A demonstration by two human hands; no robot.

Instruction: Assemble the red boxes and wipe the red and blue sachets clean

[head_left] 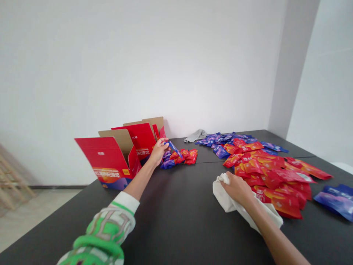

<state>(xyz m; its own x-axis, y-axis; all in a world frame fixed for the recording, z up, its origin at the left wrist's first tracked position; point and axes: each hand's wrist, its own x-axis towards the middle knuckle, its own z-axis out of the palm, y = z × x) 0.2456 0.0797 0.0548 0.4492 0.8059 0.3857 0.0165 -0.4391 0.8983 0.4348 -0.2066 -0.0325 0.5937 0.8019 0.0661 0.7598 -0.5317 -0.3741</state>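
Observation:
My left hand (159, 150) reaches far forward and pinches a blue pouch (174, 148) by one end. It is beside the open red boxes and above a small heap of red and blue pouches (190, 157). On the right, my right hand (236, 187) is closed on a white cloth (224, 197), bunched at the fingers and trailing back under the forearm. Just past that hand lies a large spread of red pouches (259, 169), with blue pouches (220, 138) behind it.
Several red cardboard boxes (106, 156) with raised flaps line the left of the black table (176, 217). A grey cloth (196, 135) lies near the wall. One blue pouch (336, 201) is at the right edge. A wooden rack (12, 176) stands on the floor at left.

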